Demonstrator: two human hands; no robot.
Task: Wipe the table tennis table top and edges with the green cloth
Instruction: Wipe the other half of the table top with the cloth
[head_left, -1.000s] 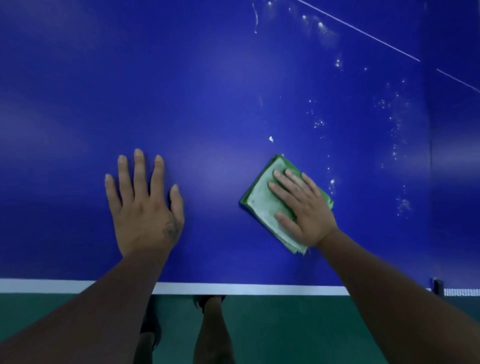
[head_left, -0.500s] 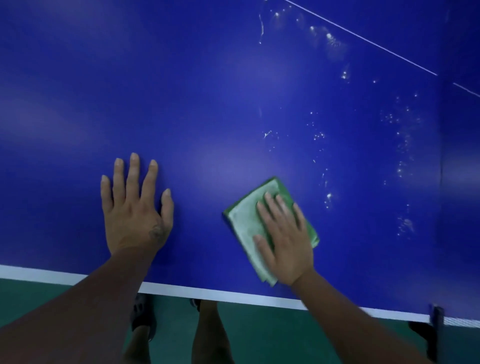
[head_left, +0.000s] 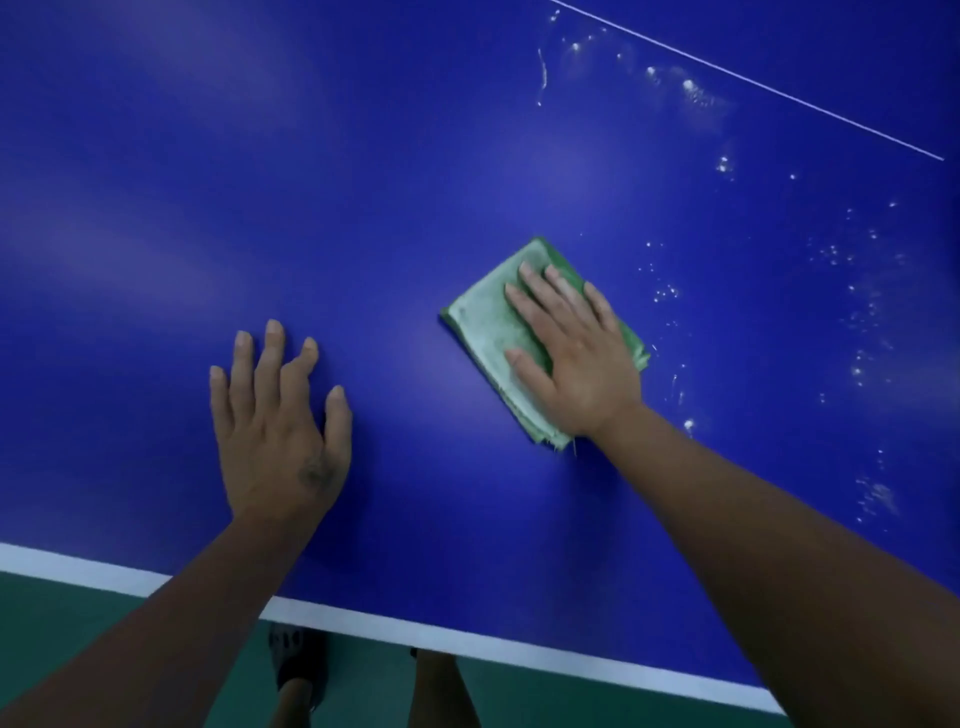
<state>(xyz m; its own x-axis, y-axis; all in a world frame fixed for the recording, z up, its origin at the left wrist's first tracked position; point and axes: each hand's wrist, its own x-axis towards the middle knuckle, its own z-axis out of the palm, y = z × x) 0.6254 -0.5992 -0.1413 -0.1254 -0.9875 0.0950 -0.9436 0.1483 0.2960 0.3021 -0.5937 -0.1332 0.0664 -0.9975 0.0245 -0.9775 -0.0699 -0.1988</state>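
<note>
The blue table tennis table top (head_left: 415, 182) fills most of the view, its white edge line (head_left: 493, 649) running along the near side. The right hand (head_left: 576, 358) presses flat on the folded green cloth (head_left: 483, 322), fingers straight and slightly apart. The left hand (head_left: 280, 431) rests on bare surface, fingers spread. White droplets (head_left: 857, 322) speckle the table right of the cloth.
</note>
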